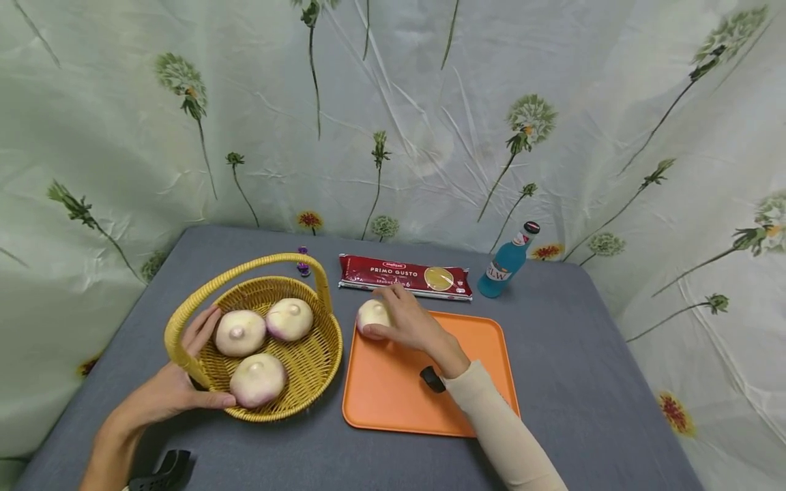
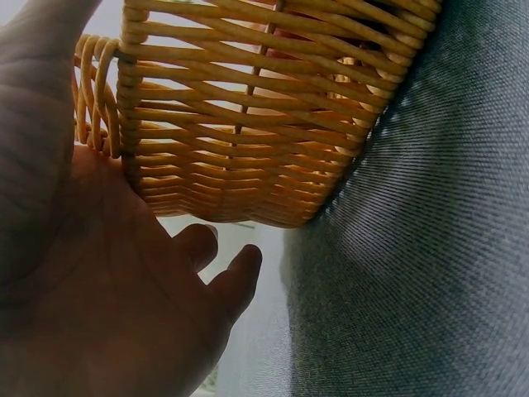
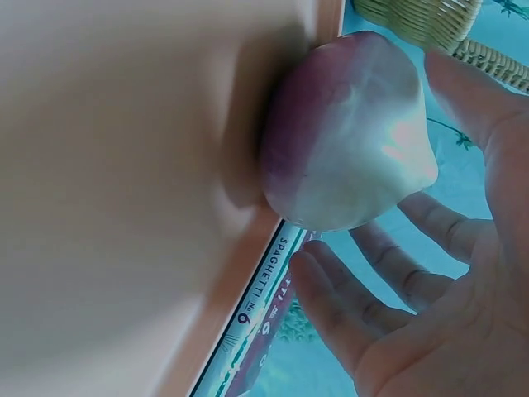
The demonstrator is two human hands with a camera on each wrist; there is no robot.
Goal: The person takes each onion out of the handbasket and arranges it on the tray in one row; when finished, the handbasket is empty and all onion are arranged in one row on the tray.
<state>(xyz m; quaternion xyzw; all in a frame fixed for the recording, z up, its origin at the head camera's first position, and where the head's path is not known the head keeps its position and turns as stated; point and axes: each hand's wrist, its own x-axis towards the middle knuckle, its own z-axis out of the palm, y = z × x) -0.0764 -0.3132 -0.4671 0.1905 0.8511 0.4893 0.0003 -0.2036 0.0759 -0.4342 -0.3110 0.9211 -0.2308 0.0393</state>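
Note:
A yellow wicker basket (image 1: 307, 382) with a hoop handle holds three white-and-purple turnips (image 1: 239, 332), (image 1: 290, 318), (image 1: 258, 380). My left hand (image 1: 184, 378) lies against the basket's left wall at the foot of the handle, fingers straight and thumb along the front. The left wrist view shows that palm (image 2: 124, 298) flat on the weave (image 2: 264, 107). A fourth turnip (image 1: 370, 314) sits in the far left corner of the orange tray (image 1: 405, 395). My right hand (image 1: 405, 320) hovers over it. In the right wrist view its fingers (image 3: 388, 281) are spread, with a gap to the turnip (image 3: 347, 141).
A red spaghetti pack (image 1: 405, 276) lies just behind the tray, and a blue bottle (image 1: 506, 262) stands at its right end. A small purple object (image 1: 303, 262) sits behind the basket. The grey table (image 1: 583, 354) is ringed by a flowered cloth backdrop.

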